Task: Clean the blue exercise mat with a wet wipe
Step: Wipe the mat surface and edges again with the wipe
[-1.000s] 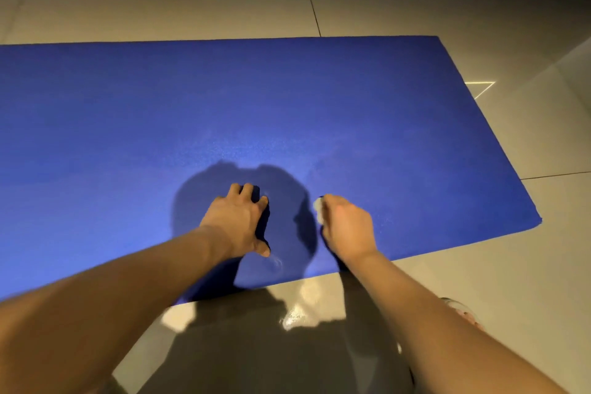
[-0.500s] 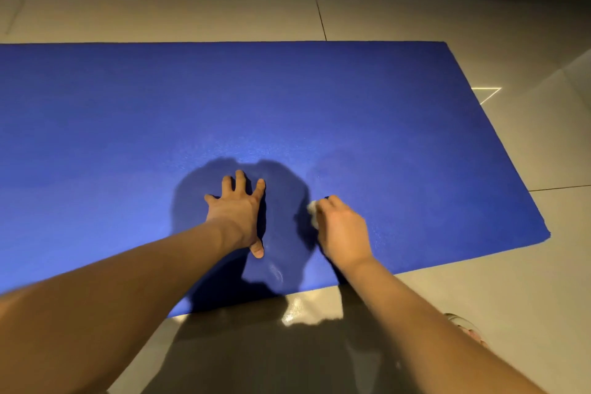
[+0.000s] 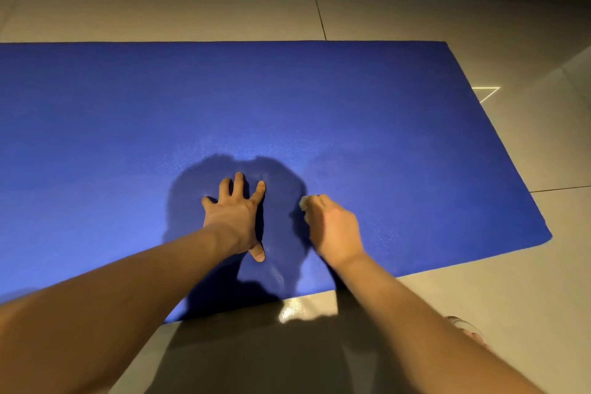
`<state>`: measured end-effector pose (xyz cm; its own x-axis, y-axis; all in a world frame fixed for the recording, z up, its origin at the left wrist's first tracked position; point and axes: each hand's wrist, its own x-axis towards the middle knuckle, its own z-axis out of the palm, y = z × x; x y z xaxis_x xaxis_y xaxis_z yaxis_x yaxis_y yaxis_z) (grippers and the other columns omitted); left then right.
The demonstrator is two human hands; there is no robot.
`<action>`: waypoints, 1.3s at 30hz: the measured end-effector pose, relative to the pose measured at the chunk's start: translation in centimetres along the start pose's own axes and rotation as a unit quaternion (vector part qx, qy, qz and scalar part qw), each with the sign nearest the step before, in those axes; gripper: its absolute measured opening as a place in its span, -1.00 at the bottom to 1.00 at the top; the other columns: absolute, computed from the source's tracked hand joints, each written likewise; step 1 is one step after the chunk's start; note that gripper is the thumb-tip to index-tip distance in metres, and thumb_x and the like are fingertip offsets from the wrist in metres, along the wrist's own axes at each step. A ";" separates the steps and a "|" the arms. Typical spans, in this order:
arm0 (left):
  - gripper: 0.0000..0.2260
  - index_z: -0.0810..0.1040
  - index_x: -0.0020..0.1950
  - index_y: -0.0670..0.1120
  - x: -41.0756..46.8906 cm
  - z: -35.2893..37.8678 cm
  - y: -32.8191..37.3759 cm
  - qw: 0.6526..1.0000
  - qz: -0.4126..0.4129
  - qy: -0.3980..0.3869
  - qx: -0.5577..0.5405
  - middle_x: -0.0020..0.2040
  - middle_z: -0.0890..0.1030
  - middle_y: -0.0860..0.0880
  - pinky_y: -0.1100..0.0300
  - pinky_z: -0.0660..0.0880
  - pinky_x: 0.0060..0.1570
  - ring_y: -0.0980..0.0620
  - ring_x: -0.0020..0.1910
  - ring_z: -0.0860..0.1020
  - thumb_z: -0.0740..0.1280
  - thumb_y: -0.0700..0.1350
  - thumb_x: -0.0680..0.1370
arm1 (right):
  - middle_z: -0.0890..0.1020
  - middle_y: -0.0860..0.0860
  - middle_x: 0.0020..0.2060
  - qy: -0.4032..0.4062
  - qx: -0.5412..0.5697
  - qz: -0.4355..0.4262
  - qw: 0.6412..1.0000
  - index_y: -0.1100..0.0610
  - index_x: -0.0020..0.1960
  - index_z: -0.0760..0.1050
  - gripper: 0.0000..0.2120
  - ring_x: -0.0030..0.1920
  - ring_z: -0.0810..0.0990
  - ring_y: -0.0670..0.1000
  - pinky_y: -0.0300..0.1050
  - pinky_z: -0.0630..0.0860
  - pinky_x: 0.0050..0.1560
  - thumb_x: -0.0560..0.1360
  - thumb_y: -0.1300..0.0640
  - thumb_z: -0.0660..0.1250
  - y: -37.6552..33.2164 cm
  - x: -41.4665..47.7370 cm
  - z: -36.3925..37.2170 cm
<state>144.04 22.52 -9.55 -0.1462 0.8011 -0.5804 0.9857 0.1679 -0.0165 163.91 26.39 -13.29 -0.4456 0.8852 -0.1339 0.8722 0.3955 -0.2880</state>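
The rectangular, fine-grained blue mat (image 3: 351,99) lies flat on glossy floor tiles (image 3: 160,9). The left hand (image 3: 235,217) presses on it, fingers fanned wider than a second ago. At its 3 o'clock the right hand (image 3: 332,230) grips a crumpled white wipe (image 3: 303,201) against the mat.

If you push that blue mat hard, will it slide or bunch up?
The blue mat might slide, since the floor tiles look smooth and shiny. The left hand pressed flat on it probably steadies it. It lies thin and flat, so it would likely flop if lifted.
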 end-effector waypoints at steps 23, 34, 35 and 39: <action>0.38 -0.29 0.64 0.12 0.3 0.0 0.3 1.000 -0.005 -0.012 0.011 0.61 -0.23 -0.17 -0.32 0.25 0.40 -0.27 0.59 -0.12 0.64 0.32 0.17 | 0.50 0.13 -0.07 0.102 -0.062 0.187 0.975 0.15 -0.17 0.58 -0.85 -0.08 0.48 0.23 -0.04 0.29 -0.27 0.40 0.36 0.31 6.5 5.8 -3.5; 0.36 -0.28 0.64 0.14 0.2 0.0 0.0 1.000 0.000 -0.006 0.005 0.62 -0.26 -0.17 -0.32 0.22 0.41 -0.26 0.60 -0.15 0.63 0.33 0.18 | 0.52 0.09 0.27 0.084 -0.191 -0.036 0.977 0.18 0.30 0.51 -0.62 0.18 0.46 0.20 0.08 0.36 0.09 0.54 0.20 0.13 5.3 3.3 -0.9; 0.36 -0.29 0.64 0.14 0.3 0.1 0.0 1.000 -0.001 -0.006 0.005 0.62 -0.26 -0.17 -0.32 0.22 0.41 -0.26 0.60 -0.15 0.63 0.33 0.18 | 0.52 0.11 0.29 0.085 -0.202 -0.031 0.975 0.20 0.33 0.50 -0.63 0.21 0.47 0.22 0.10 0.37 0.13 0.57 0.19 0.14 6.5 3.4 -1.4; 0.38 -0.33 0.63 0.15 0.5 0.2 0.0 1.000 -0.004 -0.011 0.005 0.62 -0.28 -0.16 -0.31 0.21 0.42 -0.26 0.60 -0.16 0.63 0.33 0.17 | 0.58 0.10 0.18 0.116 -0.120 0.009 0.986 0.22 0.07 0.60 -0.82 0.10 0.55 0.20 0.09 0.43 0.08 0.53 0.24 0.27 5.2 4.0 -1.8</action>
<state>144.00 22.80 -10.04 -0.1530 0.7865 -0.5983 0.9851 0.1695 -0.0291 167.07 32.41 -13.57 -0.3958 0.9137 0.0918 0.9146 0.4012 -0.0506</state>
